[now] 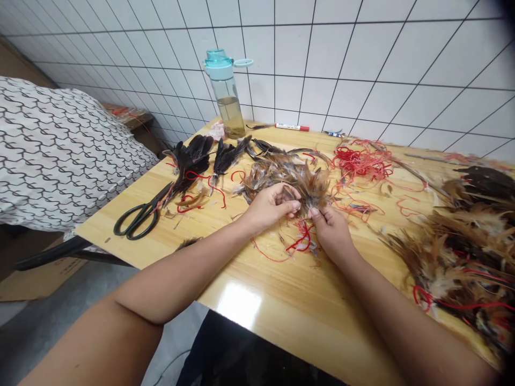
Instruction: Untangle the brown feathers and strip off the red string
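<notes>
Head view, left hand, right hand pinching brown feathers, grip partly hidden

Hidden by fingers, cut off by edges

The left hand and right hand hide whatever they pinch among the brown feathers; the feather heap runs off the right edge, the patterned cloth off the left; the small blue item beside the marker is too small to tell.

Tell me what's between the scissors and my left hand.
In the head view, loose red thread and small brown feathers lie on the wooden table between the scissors and your left hand.
</notes>
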`<state>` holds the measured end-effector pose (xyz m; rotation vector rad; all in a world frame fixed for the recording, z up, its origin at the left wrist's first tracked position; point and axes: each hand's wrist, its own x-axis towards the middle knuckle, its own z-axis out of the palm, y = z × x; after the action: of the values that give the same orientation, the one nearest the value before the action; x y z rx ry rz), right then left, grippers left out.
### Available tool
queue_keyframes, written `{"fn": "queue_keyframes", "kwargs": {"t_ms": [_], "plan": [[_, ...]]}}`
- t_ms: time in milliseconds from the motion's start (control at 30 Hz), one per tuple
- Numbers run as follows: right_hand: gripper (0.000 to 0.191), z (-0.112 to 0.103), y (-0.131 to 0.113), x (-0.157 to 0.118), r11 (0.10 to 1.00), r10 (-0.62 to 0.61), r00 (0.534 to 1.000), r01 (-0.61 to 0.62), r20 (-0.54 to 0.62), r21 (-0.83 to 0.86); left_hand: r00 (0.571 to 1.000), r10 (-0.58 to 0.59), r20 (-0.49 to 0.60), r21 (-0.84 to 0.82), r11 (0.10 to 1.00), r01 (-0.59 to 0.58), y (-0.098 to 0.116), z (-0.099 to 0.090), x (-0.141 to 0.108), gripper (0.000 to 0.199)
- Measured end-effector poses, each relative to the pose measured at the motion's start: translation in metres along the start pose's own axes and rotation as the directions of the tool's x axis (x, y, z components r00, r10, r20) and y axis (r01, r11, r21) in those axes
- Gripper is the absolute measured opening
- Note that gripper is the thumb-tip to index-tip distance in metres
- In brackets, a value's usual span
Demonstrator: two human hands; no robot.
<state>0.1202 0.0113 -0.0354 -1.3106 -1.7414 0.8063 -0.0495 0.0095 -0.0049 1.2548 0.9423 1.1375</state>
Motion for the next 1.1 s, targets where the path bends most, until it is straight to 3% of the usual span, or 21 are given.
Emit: {"fn": "queue_keyframes", "kwargs": {"t_ms": [167,533,633,800,900,1100], "plan": [[0.022,0.002,-0.006,-0.002,0.991,-0.121,0.992,0.122,0.033,-0.062,0.998,-0.038,0.05,0.001,0.999,0.038,-0.003,0.005,-0.001,0.025],[0.019,0.002,-0.005,-0.001,0.993,-0.11,0.985,0.116,0.129,-0.034,0.987,0.148,0.057,0.359,0.92,-0.159,-0.014,-0.002,0.0,0.005],[0.019,0.002,-0.007,-0.001,0.99,-0.135,0.984,0.139,0.119,-0.03,0.989,0.126,0.082,0.275,0.95,-0.144,-0.012,0.0,0.0,0.011],[0.019,0.0,-0.012,-0.002,0.987,-0.153,0.979,0.157,0.137,-0.016,0.993,-0.055,0.106,0.002,0.998,0.055,-0.008,0.003,0.0,0.031],[0.02,-0.001,-0.015,-0.002,0.985,-0.167,0.971,0.173,0.172,-0.021,0.988,-0.088,0.13,0.006,0.996,0.088,-0.007,0.003,-0.001,0.032],[0.022,0.001,-0.011,-0.003,0.973,-0.182,0.955,0.21,0.236,-0.1,0.985,-0.037,0.17,0.075,0.997,0.024,-0.01,0.0,-0.001,0.03]]}}
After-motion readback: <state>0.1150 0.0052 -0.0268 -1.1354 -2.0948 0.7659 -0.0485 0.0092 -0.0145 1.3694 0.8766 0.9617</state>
